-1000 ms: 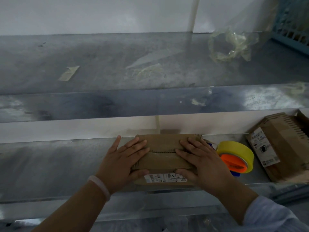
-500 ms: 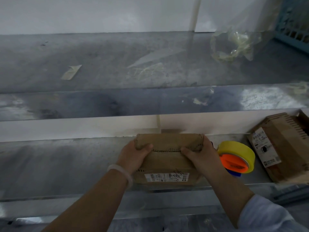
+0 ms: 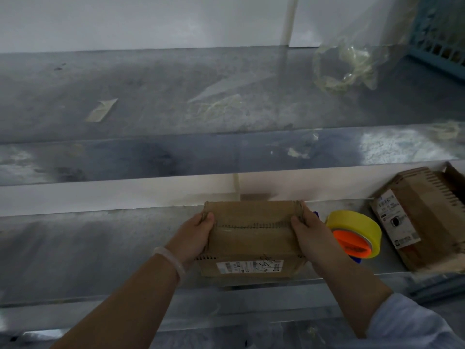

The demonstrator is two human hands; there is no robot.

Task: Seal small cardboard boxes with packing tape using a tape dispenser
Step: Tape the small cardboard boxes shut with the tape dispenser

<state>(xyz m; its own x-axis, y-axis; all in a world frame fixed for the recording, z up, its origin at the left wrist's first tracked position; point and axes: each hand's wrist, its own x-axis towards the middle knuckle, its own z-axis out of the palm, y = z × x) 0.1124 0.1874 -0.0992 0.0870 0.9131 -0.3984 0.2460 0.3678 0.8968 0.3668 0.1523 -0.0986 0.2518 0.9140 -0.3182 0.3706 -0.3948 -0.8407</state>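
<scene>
Both hands clasp the small cardboard box (image 3: 251, 238) by its ends: the left hand (image 3: 193, 235) wraps the left end with its thumb laid on top near the serrated flap seam, and the right hand (image 3: 309, 235) does the same at the right end, fingers curled out of sight behind the cardboard. A pale bracelet (image 3: 171, 260) circles the left wrist, and a light sleeve (image 3: 407, 323) covers the right forearm. This box sits at the near edge of the metal counter (image 3: 88, 248), a white shipping label (image 3: 249, 267) on its front face toward the camera; whether it rests fully on the metal or is raised a little cannot be told. Just beside the right hand lies the tape dispenser (image 3: 354, 233) — a yellow roll on an orange hub, with a bit of blue showing behind it. Farther right, against the frame edge, lies a second cardboard box (image 3: 422, 222), tilted and bearing its own label. Above the counter runs a scuffed metal shelf (image 3: 151, 84), where a flat scrap of tape (image 3: 102, 110) is stuck at the left and a crumpled tangle of clear tape (image 3: 344, 66) sits at the right — near a blue crate (image 3: 442, 28) in the corner.
</scene>
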